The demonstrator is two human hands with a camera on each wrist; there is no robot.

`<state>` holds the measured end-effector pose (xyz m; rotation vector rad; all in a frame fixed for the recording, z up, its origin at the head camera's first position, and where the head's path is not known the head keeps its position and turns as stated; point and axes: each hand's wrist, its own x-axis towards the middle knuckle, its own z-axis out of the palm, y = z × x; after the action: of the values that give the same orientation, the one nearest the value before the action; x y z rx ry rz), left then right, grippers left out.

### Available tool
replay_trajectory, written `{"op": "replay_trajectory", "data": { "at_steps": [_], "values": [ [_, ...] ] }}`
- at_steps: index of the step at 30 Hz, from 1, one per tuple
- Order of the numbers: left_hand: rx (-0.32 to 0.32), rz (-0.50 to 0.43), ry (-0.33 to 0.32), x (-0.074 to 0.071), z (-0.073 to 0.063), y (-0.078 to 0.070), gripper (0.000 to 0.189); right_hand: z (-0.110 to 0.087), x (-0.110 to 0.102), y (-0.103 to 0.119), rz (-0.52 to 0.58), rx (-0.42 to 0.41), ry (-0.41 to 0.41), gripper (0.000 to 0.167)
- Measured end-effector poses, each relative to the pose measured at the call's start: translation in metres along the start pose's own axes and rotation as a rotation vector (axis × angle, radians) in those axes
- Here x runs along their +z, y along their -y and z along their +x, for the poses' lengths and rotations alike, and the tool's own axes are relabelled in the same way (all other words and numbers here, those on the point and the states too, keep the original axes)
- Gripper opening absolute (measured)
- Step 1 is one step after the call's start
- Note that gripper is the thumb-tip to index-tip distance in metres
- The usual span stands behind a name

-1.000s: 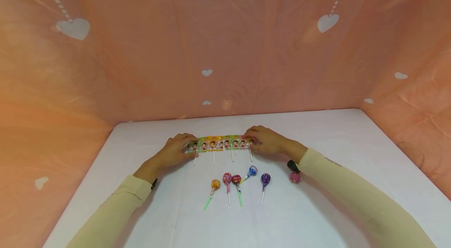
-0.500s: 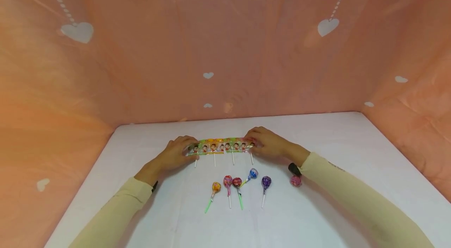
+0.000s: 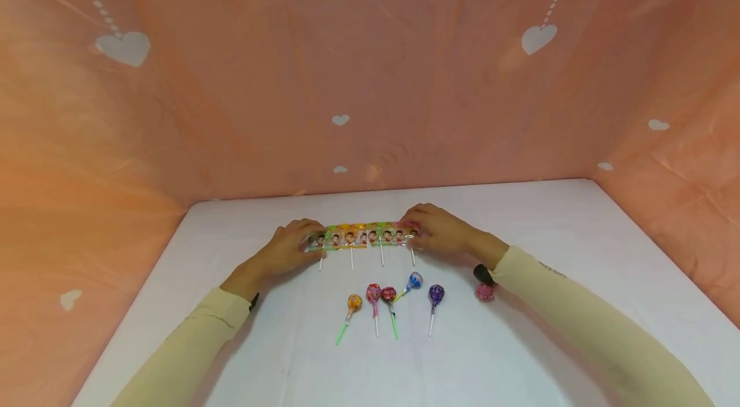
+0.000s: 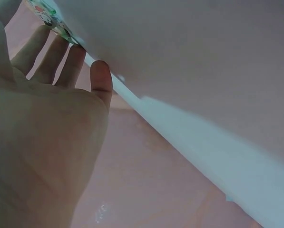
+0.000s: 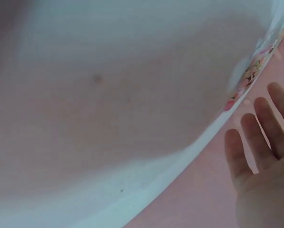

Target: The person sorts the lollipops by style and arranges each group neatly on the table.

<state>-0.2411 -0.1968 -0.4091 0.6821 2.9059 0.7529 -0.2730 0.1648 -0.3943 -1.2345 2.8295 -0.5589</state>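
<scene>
A row of flat lollipops (image 3: 349, 237) in green, orange and pink wrappers printed with a cartoon figure lies across the table, white sticks toward me. My left hand (image 3: 289, 246) is at the row's left end, thumb in front and fingers behind. In the left wrist view its fingers (image 4: 49, 57) look nearly straight, beside the wrapper (image 4: 46, 16). At the right end, my right hand (image 3: 439, 230) partly covers the last wrapper. The right wrist view shows its fingers (image 5: 260, 126) spread and extended near the wrapper edge (image 5: 251, 78).
Nearer me lie round lollipops: orange (image 3: 354, 303), red-pink (image 3: 373, 293), dark red (image 3: 388, 294), blue (image 3: 415, 280) and purple (image 3: 436, 294). A pink round lollipop (image 3: 484, 293) is partly hidden by my right wrist. An orange cloth (image 3: 370, 73) with hearts surrounds the white table (image 3: 260, 355).
The view dips and returns slightly. The hands and lollipops keep practically the same places; my right hand's fingers shift only a little at the row's end.
</scene>
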Motion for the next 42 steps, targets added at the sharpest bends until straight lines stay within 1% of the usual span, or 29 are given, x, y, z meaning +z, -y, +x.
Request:
{"op": "replay_trajectory", "data": {
  "at_steps": [6, 10, 13, 16, 20, 25, 29, 32, 36, 40, 42],
  "values": [
    [0.010, -0.002, -0.002, 0.002, 0.000, 0.002, 0.056, 0.001, -0.001, 0.000, 0.010, -0.010, 0.002, 0.042],
    [0.002, -0.008, -0.001, 0.000, 0.001, 0.004, 0.056, 0.003, -0.005, 0.004, 0.011, -0.018, 0.016, 0.042],
    [0.001, -0.018, -0.003, -0.003, 0.002, 0.004, 0.056, 0.004, -0.011, 0.010, 0.011, 0.000, 0.020, 0.042],
    [0.014, -0.016, -0.006, -0.004, 0.003, 0.004, 0.057, 0.002, -0.018, 0.016, 0.023, 0.025, 0.023, 0.042],
    [0.014, -0.023, -0.004, -0.005, 0.003, 0.002, 0.056, -0.005, -0.026, 0.023, 0.048, 0.040, 0.027, 0.044],
    [0.006, -0.043, 0.003, -0.006, 0.002, 0.001, 0.055, -0.020, -0.032, 0.030, 0.078, 0.067, 0.019, 0.050],
    [0.011, -0.054, -0.009, -0.010, 0.000, -0.001, 0.058, -0.034, -0.035, 0.034, 0.092, 0.048, -0.018, 0.051],
    [0.033, -0.045, -0.054, -0.013, -0.004, -0.004, 0.058, -0.045, -0.036, 0.036, 0.069, 0.064, -0.037, 0.053],
    [0.074, -0.016, -0.119, -0.014, -0.015, -0.009, 0.053, -0.063, -0.034, 0.038, 0.029, 0.114, -0.051, 0.054],
    [0.120, 0.007, -0.177, -0.011, -0.032, -0.017, 0.046, -0.080, -0.032, 0.038, 0.056, 0.157, -0.044, 0.053],
    [0.135, 0.001, -0.199, -0.009, -0.042, -0.024, 0.043, -0.087, -0.031, 0.038, 0.071, 0.169, -0.034, 0.052]
  ]
}}
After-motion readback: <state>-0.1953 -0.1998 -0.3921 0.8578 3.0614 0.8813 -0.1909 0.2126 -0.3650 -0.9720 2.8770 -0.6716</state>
